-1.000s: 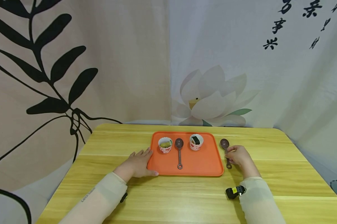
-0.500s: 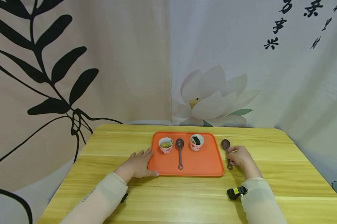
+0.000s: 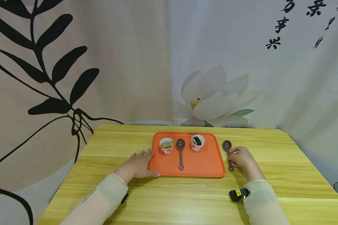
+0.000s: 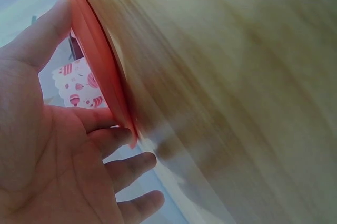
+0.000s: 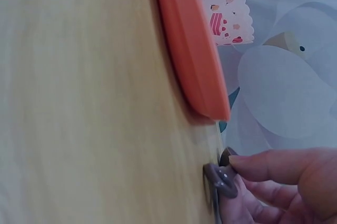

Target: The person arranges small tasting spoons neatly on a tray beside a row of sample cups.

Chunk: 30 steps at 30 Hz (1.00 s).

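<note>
An orange tray (image 3: 202,167) lies on the table, bearing two small patterned paper cups and a brown spoon (image 3: 181,153). The left cup (image 3: 167,151) holds yellowish food; the right cup (image 3: 197,147) holds something dark green and white. Spread along the tray's left edge, my left hand (image 3: 138,165) touches the rim with straight fingers, its thumb at the near corner. My right hand (image 3: 242,158) pinches the handle of a second brown spoon (image 3: 227,145) just right of the tray. In the right wrist view, thumb and fingers close around that spoon's handle (image 5: 221,181), its ring end toward the camera.
The yellow wood-grain table (image 3: 180,200) extends on all sides of the tray. Behind its far edge hangs a curtain (image 3: 135,62) printed with dark leaves, a lotus and black characters. A small black camera (image 3: 239,194) sits on the right wrist.
My right hand and the spoon it pinches appear shifted very slightly to the right in the head view. The left hand stays at the tray's edge, and the tray's contents look the same.
</note>
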Motion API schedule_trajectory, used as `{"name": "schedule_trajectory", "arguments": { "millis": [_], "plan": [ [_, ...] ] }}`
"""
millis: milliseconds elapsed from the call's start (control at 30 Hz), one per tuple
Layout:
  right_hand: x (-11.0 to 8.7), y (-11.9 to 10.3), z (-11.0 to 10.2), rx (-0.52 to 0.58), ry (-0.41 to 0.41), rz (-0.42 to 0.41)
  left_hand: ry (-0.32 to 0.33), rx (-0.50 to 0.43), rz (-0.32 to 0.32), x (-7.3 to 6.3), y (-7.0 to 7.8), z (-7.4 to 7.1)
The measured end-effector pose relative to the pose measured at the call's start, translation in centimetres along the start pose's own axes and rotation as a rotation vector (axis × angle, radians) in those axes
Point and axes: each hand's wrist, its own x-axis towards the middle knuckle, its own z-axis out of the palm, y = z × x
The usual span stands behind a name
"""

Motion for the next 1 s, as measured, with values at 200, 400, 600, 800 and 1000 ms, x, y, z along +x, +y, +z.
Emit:
{"name": "schedule_trajectory", "arguments": {
  "millis": [200,400,600,800,1000],
  "plan": [
    [-0.13,-0.05,-0.13,-0.001,-0.006,-0.001,0.001,0.013,0.005,0.03,-0.06,-0.02],
    [-0.21,0.03,-0.14,-0.003,-0.008,0.002,0.005,0.000,0.004,0.12,-0.08,0.08],
    [-0.33,0.22,-0.15,-0.004,-0.002,0.004,0.003,-0.008,0.000,0.15,-0.08,0.13],
    [-0.45,0.23,-0.26,-0.010,0.000,0.012,0.006,-0.006,0.000,0.15,-0.11,0.17],
    [-0.73,0.04,-0.40,-0.015,-0.004,0.009,0.007,-0.005,0.002,0.19,-0.14,0.21]
  ]
}}
